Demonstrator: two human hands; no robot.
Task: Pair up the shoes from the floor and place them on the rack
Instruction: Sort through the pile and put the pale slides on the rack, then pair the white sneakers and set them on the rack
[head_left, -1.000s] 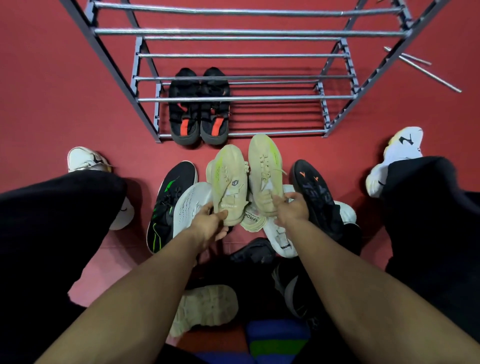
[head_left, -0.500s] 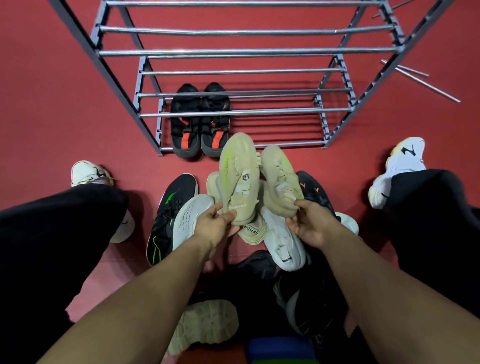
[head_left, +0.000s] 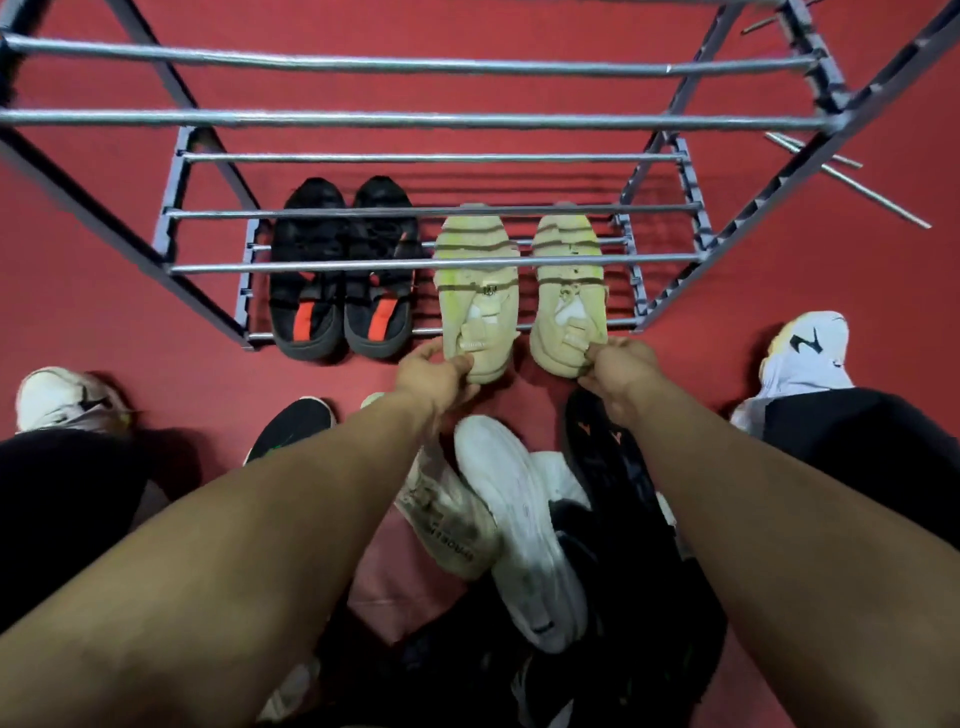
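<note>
Shoes of the pale yellow-green pair are lying toe-first into the bottom tier of the rack (head_left: 426, 264), their long axes running straight away from the person, heels sticking out over the front rail toward the hands. The left hand (head_left: 434, 375) is pinching the heel of the left yellow-green shoe (head_left: 477, 291), and the right hand (head_left: 618, 366) is gripping the heel of the right yellow-green shoe (head_left: 569, 288) — fingers closed on the back edges, not spread. Both shoes are sitting parallel, with a narrow gap between them, just to the right of the black and orange pair (head_left: 340, 280), which is already resting on the same tier.

What the coming move is turning on, by my reading, is that heel overhang: the hands are lying directly behind the shoes on their long axis, so a short push straight forward would be seating them level with the black pair, after which the fingers could let go. Neither hand is nearer; each is on its own shoe.

Behind the forearms, the floor pile is waiting — a white sneaker (head_left: 519, 525), a worn cream shoe (head_left: 447, 519), a black shoe with orange marks (head_left: 608, 457) and a black shoe with green trim (head_left: 291, 428) — lying at mixed angles, close to the knees, still to be matched.
</note>
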